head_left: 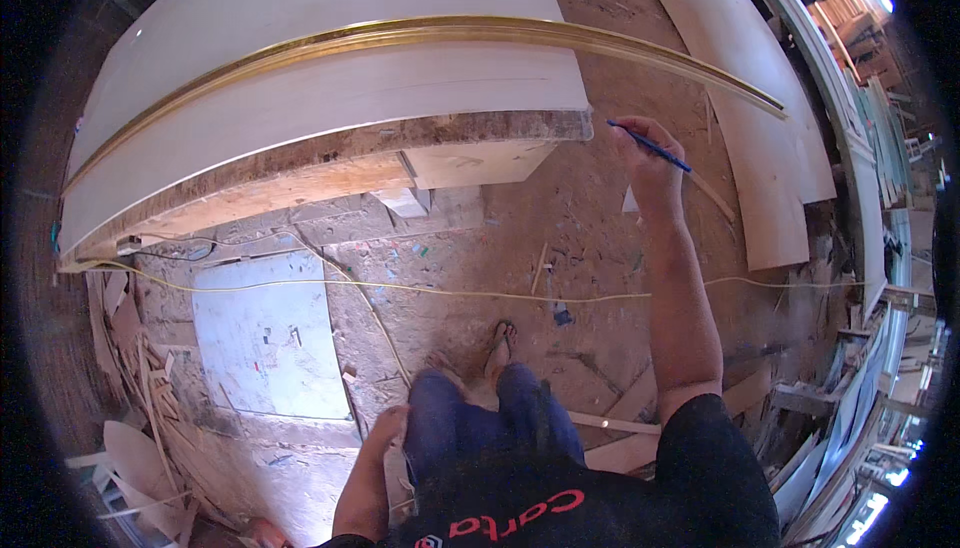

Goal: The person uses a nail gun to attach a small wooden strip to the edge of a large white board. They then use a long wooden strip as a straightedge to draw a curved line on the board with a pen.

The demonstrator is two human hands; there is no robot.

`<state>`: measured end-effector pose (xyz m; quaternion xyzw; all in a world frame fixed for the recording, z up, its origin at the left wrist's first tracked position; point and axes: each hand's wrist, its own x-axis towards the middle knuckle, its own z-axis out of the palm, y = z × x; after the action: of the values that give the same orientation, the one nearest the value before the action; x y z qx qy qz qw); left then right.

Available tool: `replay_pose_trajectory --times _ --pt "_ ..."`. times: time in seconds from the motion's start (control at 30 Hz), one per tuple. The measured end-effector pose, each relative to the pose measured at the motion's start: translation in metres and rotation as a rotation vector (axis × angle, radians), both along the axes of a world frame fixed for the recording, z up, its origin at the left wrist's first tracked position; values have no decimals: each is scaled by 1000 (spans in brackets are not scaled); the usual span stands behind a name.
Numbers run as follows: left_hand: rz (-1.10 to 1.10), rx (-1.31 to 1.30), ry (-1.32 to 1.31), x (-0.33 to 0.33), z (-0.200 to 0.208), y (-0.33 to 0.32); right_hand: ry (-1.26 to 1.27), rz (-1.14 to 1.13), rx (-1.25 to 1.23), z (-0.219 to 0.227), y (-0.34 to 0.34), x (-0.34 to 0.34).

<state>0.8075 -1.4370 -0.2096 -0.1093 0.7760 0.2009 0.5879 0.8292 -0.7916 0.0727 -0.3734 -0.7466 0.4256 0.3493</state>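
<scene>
A slim blue pen (660, 148) is pinched in my right hand (645, 153), which is stretched forward just off the right front corner of the workbench. One end of the pen points left toward that corner. Across the white bench top (350, 83) lies a long gold moulding (400, 36), its right end reaching well beyond the bench edge. My left hand (388, 426) hangs low beside my left thigh, away from the bench; its fingers are too hidden to read.
A yellow cord (480, 295) crosses the dusty floor between me and the bench. A pale blue-white board (270, 333) lies at left, with wood scraps (160, 398) beside it. Large thin sheets (740, 78) lie at right, near stacked timber (885, 148).
</scene>
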Motion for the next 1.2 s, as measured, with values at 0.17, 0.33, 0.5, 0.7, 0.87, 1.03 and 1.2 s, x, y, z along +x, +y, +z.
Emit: replay_pose_trajectory --times 0.17,0.33,0.5,0.7,0.87,1.03,1.2 --pt "-341 240 11 79 -53 54 82 42 -61 11 11 -17" --pt "-618 164 121 133 -71 77 150 236 -210 14 43 -40" --pt "-651 29 228 160 -51 97 214 319 -196 0 78 -71" --pt "-499 -108 333 197 -70 132 129 471 -50 -29 107 -95" --pt "-448 -207 361 224 -67 151 119 451 -2 -34 107 -112" --pt "-408 -244 422 244 -66 165 69 487 -32 -36 115 -114" --pt "-464 -274 465 262 -69 168 134 566 -70 -44 125 -111"
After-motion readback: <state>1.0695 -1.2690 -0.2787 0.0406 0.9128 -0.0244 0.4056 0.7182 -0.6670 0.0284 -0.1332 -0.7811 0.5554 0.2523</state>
